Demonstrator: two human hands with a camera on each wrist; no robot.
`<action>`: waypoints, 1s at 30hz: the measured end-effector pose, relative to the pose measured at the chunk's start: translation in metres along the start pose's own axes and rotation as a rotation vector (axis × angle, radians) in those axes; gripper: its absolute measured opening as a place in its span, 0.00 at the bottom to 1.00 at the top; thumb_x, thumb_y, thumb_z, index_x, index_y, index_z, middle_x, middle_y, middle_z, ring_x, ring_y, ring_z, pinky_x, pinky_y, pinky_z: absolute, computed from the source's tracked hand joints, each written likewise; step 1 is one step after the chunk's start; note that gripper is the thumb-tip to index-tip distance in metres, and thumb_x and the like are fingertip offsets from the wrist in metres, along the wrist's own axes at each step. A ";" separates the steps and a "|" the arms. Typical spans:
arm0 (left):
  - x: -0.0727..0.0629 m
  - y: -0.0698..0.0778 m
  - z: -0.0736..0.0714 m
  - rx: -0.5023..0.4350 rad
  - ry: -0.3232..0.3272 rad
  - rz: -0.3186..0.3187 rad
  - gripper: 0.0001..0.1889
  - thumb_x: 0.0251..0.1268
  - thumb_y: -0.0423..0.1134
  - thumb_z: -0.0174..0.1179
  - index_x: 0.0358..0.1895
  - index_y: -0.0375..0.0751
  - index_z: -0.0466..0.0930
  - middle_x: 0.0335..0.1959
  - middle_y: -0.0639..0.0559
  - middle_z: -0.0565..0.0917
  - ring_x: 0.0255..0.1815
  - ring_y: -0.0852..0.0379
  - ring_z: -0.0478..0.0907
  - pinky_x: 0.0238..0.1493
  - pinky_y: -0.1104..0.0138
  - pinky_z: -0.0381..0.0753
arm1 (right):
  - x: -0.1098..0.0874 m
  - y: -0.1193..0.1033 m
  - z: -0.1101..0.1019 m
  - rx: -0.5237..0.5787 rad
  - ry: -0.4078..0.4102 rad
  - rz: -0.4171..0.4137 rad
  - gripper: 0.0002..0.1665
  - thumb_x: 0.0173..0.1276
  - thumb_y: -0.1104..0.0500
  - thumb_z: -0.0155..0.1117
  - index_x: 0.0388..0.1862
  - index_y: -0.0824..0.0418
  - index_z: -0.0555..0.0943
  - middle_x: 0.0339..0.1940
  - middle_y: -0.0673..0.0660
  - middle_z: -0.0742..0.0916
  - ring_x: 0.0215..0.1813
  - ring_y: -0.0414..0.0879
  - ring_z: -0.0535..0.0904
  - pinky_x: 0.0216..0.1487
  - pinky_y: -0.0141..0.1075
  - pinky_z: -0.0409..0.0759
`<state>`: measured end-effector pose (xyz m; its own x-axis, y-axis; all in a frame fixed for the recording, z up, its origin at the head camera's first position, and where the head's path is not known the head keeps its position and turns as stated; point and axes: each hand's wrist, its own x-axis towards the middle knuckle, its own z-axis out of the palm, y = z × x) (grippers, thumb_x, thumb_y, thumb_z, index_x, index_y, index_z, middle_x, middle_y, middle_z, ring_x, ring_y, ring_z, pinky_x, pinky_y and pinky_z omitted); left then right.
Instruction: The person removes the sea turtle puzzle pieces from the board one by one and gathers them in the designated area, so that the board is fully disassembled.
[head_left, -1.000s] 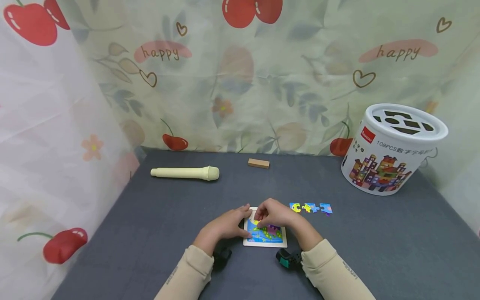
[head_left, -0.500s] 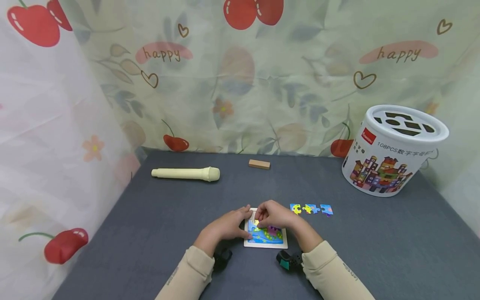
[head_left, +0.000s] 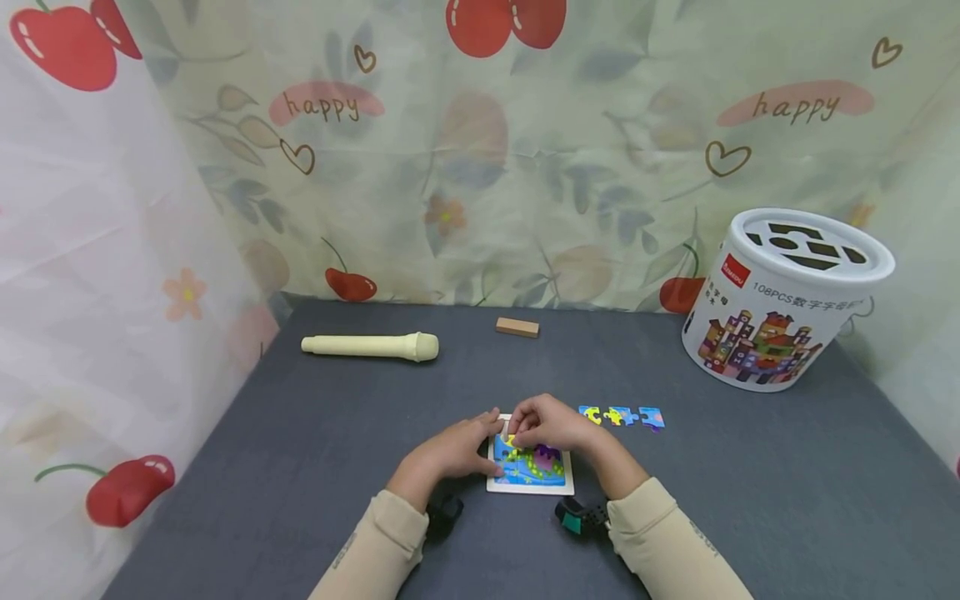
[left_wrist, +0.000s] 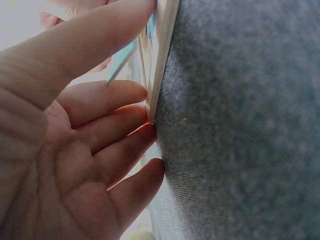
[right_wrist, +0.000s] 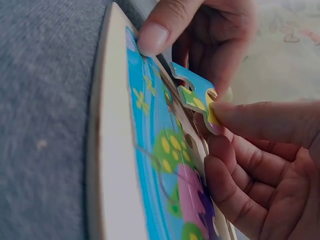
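Observation:
A small square jigsaw puzzle in a pale wooden frame (head_left: 529, 490) lies on the table, its picture part blue, green and purple. At its left side is my left hand (head_left: 450, 452), thumb resting on the near-left part and fingers reaching the far-left edge. My right hand (head_left: 553, 423) pinches a puzzle piece (right_wrist: 199, 94) between thumb and fingers. That piece, blue with green and yellow, stands tilted over the far-left part of the puzzle in the right wrist view. Bare wood of the frame's base shows beneath it.
Three loose puzzle pieces (head_left: 621, 416) lie in a row just right of the frame. Farther back are a cream toy microphone (head_left: 371, 347) and a wooden block (head_left: 517, 327). A large white tub (head_left: 780, 304) stands at the back right, before a printed curtain.
My right hand has shifted slightly toward the far side of the frame with the puzzle piece. The left hand has stayed in place.

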<state>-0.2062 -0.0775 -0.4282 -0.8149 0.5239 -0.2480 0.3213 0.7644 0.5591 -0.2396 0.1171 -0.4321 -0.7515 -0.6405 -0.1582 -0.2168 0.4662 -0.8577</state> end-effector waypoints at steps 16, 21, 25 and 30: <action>-0.001 0.003 0.001 0.015 -0.001 -0.023 0.38 0.54 0.44 0.67 0.68 0.39 0.63 0.74 0.46 0.56 0.74 0.47 0.53 0.71 0.53 0.57 | -0.020 0.018 -0.025 0.105 -0.010 0.086 0.07 0.63 0.67 0.60 0.37 0.72 0.77 0.24 0.53 0.82 0.25 0.39 0.79 0.30 0.32 0.81; -0.001 0.002 0.002 0.017 0.001 -0.033 0.38 0.54 0.44 0.67 0.69 0.40 0.62 0.74 0.47 0.56 0.75 0.47 0.53 0.71 0.53 0.56 | -0.032 0.024 -0.035 0.140 0.017 0.095 0.09 0.64 0.67 0.59 0.38 0.74 0.76 0.26 0.55 0.82 0.27 0.40 0.80 0.31 0.34 0.82; 0.000 0.002 0.003 0.027 -0.001 -0.035 0.39 0.54 0.45 0.67 0.69 0.41 0.61 0.74 0.47 0.55 0.75 0.48 0.52 0.72 0.54 0.56 | -0.043 0.029 -0.041 0.138 0.043 0.118 0.09 0.65 0.66 0.59 0.39 0.74 0.76 0.26 0.55 0.81 0.27 0.40 0.80 0.32 0.34 0.82; 0.000 0.002 0.003 0.017 -0.003 -0.040 0.39 0.54 0.45 0.67 0.69 0.41 0.61 0.74 0.47 0.55 0.75 0.47 0.51 0.72 0.53 0.55 | -0.056 0.036 -0.049 0.155 0.072 0.129 0.11 0.64 0.67 0.60 0.40 0.76 0.75 0.26 0.55 0.81 0.27 0.40 0.80 0.31 0.34 0.82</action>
<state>-0.2040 -0.0754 -0.4295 -0.8256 0.4942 -0.2723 0.2970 0.7909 0.5350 -0.2354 0.1996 -0.4300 -0.8106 -0.5338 -0.2409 -0.0219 0.4387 -0.8984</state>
